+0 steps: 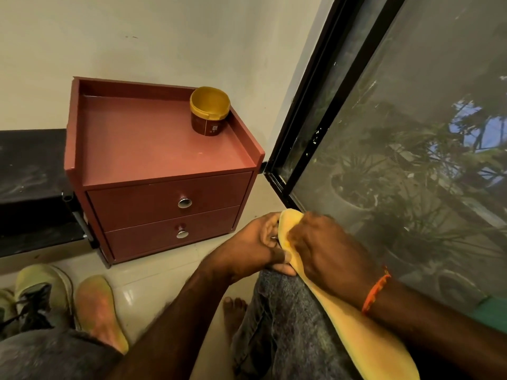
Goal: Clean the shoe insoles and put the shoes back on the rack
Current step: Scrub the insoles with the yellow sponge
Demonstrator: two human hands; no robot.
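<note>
Both hands grip a yellow insole (356, 333) laid along the right knee: left hand (255, 248) pinches its edge, right hand (329, 253) presses on top. A second insole (100, 311) and green sneaker (41, 294) lie on the tiled floor (153, 281) beside a red drawer cabinet (164, 160) bearing a gold-lidded jar (210, 111).

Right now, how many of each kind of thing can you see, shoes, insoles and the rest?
Insoles: 2, one in both hands, one on the floor
Shoes: 2
Jars: 1
Drawer cabinets: 1
Total: 6
</note>
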